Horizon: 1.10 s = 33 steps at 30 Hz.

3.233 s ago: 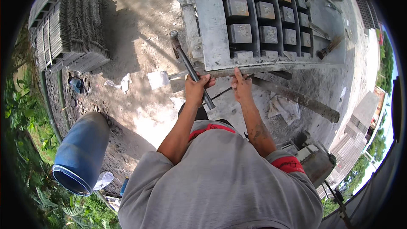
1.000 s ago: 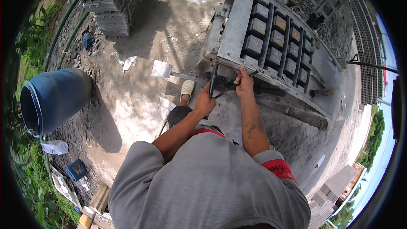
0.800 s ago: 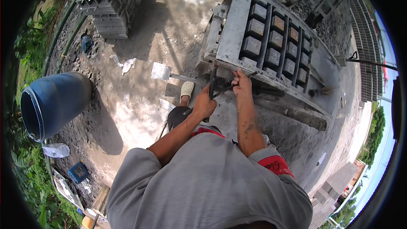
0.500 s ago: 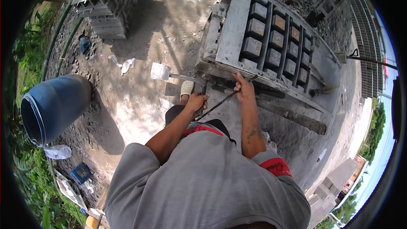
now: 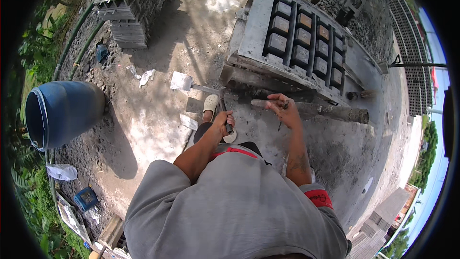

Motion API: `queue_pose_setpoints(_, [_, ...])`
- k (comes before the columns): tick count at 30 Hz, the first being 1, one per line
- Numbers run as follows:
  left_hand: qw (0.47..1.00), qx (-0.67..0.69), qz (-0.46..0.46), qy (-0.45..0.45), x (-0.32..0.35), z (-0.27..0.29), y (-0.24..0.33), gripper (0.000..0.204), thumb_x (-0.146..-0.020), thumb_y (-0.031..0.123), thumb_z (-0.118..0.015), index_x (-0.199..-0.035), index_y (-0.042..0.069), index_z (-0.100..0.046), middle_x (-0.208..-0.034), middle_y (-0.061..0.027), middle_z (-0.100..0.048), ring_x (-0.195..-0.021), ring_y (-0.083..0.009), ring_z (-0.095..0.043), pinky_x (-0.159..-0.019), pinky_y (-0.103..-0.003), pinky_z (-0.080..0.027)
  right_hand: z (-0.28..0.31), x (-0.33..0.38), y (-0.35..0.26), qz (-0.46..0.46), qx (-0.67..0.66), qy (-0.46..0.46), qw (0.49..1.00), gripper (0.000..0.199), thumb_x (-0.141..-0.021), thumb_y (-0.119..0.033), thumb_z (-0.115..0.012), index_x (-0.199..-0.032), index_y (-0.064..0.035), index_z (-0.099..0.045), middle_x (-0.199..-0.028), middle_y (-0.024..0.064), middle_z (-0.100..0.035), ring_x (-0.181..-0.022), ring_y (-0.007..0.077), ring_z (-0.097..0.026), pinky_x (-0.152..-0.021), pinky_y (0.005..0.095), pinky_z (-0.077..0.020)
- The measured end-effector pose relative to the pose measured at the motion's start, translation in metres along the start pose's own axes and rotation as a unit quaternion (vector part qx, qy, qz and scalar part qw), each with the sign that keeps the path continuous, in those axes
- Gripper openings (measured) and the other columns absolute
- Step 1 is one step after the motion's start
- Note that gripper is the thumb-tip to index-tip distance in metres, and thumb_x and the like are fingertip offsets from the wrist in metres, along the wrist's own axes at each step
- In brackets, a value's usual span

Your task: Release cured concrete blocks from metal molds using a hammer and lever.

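Block mould [image 5: 297, 43], a heavy grey steel frame caked in cement, sits tilted on the rough concrete floor [image 5: 158, 129], its rows of square pockets packed with dull grey mix. Just below its near edge, the left hand [image 5: 224, 121] is curled tight around a thin dark metal rod [image 5: 224, 115]. The right hand [image 5: 282, 108] hovers half-open with fingers loosely bent, holding nothing, over a long cement-crusted bar [image 5: 330, 111].

Lower end of the dark rod [image 5: 225, 115], hidden inside the left hand [image 5: 224, 123].
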<state>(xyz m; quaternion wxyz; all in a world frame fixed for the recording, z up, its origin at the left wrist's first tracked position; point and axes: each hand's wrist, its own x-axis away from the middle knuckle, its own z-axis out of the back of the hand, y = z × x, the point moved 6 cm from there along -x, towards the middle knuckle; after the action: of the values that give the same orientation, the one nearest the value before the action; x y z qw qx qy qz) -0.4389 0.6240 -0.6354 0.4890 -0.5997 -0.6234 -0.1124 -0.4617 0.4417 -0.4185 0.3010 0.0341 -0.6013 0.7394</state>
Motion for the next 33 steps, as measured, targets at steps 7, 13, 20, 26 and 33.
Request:
queue_pose_setpoints(7, [0.983,0.091,-0.010,-0.160,0.058,-0.083,-0.078,0.020,-0.081,0.006,-0.050,-0.067,0.011,-0.037,-0.050,0.0050,-0.031,-0.037,-0.0044,-0.030,-0.031,-0.016,-0.025,0.051,0.111,0.071,-0.026,0.001,0.078,0.997,0.025,-0.078,-0.017,-0.066,-0.096,-0.0016,-0.059,-0.070,0.0045,-0.064,-0.053,0.0058,-0.050,-0.046,0.0213,-0.0368])
queue_pose_setpoints(13, [0.937,-0.271,-0.193,-0.106,0.050,-0.013,-0.102,0.013,-0.079,0.002,-0.049,-0.075,0.011,-0.041,-0.057,0.0021,-0.036,-0.039,-0.0043,-0.030,-0.031,-0.017,-0.024,0.090,0.175,0.121,-0.097,0.025,0.146,0.984,0.026,-0.076,-0.017,-0.068,-0.096,-0.0023,-0.060,-0.069,0.0032,-0.064,-0.050,0.0060,-0.047,-0.046,0.0219,-0.0355])
queue_pose_setpoints(20, [0.964,0.184,-0.187,-0.038,0.007,0.005,-0.064,0.012,-0.080,0.003,-0.045,-0.071,0.007,-0.038,-0.056,0.0011,-0.038,-0.037,-0.0048,-0.031,-0.029,-0.017,-0.027,0.085,0.205,0.175,-0.102,-0.006,0.135,0.986,0.024,-0.077,-0.015,-0.066,-0.095,-0.0009,-0.060,-0.069,0.0046,-0.063,-0.058,0.0086,-0.055,-0.050,0.0228,-0.0358])
queue_pose_setpoints(26, [0.900,-0.290,-0.279,-0.169,0.079,-0.071,-0.111,0.015,-0.078,-0.001,-0.050,-0.080,0.012,-0.042,-0.053,0.0032,-0.034,-0.036,-0.0051,-0.029,-0.029,-0.019,-0.024,0.099,0.225,0.196,-0.144,-0.034,0.147,0.978,0.021,-0.077,-0.015,-0.067,-0.092,-0.0025,-0.059,-0.074,0.0040,-0.063,-0.062,0.0097,-0.059,-0.047,0.0214,-0.0376])
queue_pose_setpoints(33, [0.991,0.010,-0.030,-0.126,0.009,0.019,-0.088,0.020,-0.077,-0.002,-0.047,-0.064,0.010,-0.037,-0.051,0.0032,-0.034,-0.037,-0.0045,-0.031,-0.030,-0.018,-0.028,0.085,0.206,0.202,-0.141,0.074,0.093,0.983,0.020,-0.076,-0.014,-0.067,-0.089,-0.0006,-0.060,-0.071,0.0059,-0.063,-0.064,0.0120,-0.060,-0.054,0.0252,-0.0430])
